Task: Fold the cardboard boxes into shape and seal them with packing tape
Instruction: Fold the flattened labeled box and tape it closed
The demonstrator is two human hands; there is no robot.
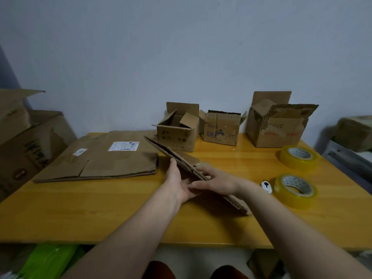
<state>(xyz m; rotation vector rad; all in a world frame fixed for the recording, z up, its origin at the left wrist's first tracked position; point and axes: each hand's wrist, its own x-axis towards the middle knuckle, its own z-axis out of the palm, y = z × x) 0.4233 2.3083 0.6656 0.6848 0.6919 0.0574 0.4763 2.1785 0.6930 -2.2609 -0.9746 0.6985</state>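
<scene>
A flattened cardboard box (161, 149) is held tilted, edge-on to me, above the middle of the yellow table (100, 208). My left hand (177, 184) grips it from the left, thumb up along its face and fingers underneath. My right hand (218, 181) grips it from the right, with fingers reaching across its near end. Two rolls of yellowish packing tape lie flat at the right, one further back (299, 158) and one nearer (295, 190).
A stack of flattened boxes (100, 158) lies at the left of the table. Three open boxes stand along the wall, left (177, 133), middle (221, 129) and right (277, 129). A small white object (266, 186) lies beside the near roll. Large cartons (24, 141) stand left of the table.
</scene>
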